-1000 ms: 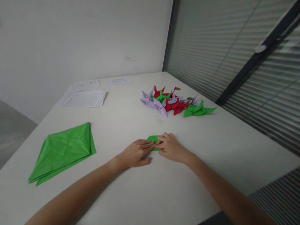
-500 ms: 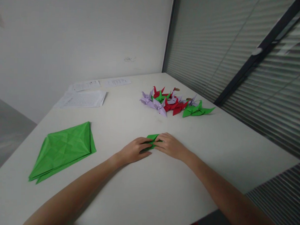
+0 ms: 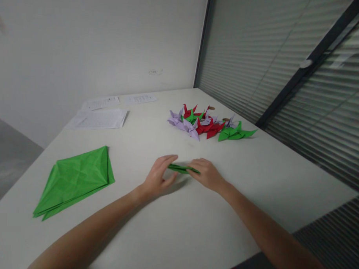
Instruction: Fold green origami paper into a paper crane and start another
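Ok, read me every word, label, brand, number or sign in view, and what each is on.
No text is legible.
Back left sheet: printed lines, too small to read.
Back right sheet: printed lines, too small to read.
Front sheets: any print too faint to read.
Wall mark: illegible, may not be writing.
Held paper, green stack: none visible.
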`<state>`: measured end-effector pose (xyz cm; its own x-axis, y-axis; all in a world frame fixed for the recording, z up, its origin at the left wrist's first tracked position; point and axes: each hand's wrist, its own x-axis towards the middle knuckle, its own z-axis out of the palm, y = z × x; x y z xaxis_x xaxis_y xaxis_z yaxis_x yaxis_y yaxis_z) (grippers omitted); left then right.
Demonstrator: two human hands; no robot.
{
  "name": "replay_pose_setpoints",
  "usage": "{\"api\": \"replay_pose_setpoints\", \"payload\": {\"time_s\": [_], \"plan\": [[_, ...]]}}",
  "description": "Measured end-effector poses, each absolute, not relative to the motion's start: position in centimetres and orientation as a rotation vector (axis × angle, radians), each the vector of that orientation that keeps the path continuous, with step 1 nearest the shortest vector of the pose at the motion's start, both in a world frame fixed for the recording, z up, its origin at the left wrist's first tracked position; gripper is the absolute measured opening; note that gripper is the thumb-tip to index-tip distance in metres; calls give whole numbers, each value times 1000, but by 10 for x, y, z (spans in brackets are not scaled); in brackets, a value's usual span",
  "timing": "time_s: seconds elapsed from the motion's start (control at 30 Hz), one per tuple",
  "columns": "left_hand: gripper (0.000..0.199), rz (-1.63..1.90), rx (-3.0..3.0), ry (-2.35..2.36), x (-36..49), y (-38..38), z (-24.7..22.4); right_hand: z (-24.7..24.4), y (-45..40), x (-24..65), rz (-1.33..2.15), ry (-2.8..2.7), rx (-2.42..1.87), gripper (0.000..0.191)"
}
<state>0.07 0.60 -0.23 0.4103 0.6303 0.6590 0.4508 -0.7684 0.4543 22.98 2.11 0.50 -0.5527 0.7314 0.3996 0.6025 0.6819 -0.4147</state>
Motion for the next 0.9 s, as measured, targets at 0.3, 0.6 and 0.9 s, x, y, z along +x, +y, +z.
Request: {"api": "replay_pose_setpoints", "payload": {"time_s": [0.3, 0.6, 0.9], "plan": [[38, 1414, 2252, 1119, 5, 6, -14, -1, 33, 233, 1324, -1426, -1195, 41], [51, 496, 2832, 806, 10, -2, -5, -5, 19, 223, 878, -1999, -1446, 42], [27, 482, 2846, 1110, 2, 13, 0, 2, 26, 238, 280, -2528, -1025, 27]]}}
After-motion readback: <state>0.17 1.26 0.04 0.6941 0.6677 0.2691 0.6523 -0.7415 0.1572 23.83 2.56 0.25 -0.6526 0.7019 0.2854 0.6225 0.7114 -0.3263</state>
